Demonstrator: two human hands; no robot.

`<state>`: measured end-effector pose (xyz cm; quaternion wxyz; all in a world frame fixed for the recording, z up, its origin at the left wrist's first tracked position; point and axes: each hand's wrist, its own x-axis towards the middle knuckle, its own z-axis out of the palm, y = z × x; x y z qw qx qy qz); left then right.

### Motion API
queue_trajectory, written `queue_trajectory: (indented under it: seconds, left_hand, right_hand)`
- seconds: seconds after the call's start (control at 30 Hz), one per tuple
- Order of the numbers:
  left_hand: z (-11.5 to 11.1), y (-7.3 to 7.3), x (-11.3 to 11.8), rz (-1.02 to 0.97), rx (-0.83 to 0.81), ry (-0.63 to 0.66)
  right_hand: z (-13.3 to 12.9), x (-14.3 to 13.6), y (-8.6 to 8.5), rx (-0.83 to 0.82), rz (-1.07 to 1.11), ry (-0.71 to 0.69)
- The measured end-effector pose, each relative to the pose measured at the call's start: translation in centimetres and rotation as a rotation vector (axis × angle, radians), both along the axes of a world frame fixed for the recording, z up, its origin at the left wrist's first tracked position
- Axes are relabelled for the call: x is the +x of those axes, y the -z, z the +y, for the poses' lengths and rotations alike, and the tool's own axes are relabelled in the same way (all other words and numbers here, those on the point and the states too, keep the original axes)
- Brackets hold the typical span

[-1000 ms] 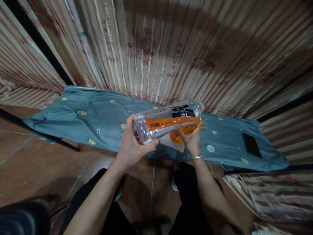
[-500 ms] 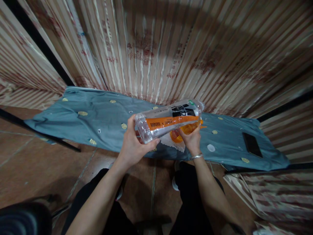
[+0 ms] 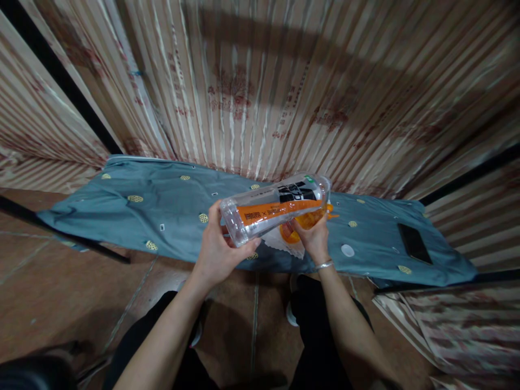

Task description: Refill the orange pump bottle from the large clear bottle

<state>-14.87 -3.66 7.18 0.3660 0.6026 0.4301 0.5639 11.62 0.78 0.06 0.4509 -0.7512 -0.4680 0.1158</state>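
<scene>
My left hand (image 3: 219, 246) is closed round the base end of a big clear plastic bottle (image 3: 264, 211) with an orange and black label. The bottle lies nearly on its side in the air, its other end pointing right and slightly up. My right hand (image 3: 314, 241), with a silver bangle at the wrist, is closed on an orange see-through plastic bottle (image 3: 289, 232) just below the clear one. Orange plastic parts show beyond my fingers on the right. The clear bottle hides much of the orange one. A white lacy-edged paper (image 3: 280, 244) lies beneath them.
A blue-green cloth with yellow pineapple prints (image 3: 174, 197) covers the narrow table. On its right part lie a round white disc (image 3: 348, 250) and a black phone (image 3: 415, 244). A striped curtain (image 3: 244, 108) hangs behind, with black frame bars (image 3: 69, 81) at the sides.
The view has shifted a little, so the table sits slightly lower in it. Both hands keep their holds, and the two bottles stay in almost the same pose.
</scene>
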Motion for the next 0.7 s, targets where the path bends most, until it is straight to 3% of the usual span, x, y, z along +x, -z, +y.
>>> queue_trajectory:
  seconds: [0.7]
  left_hand:
    - [-0.57,-1.04,0.32,0.007,-0.06,-0.052]
  right_hand:
    - [0.12,-0.14,0.35,0.034,0.032,-0.041]
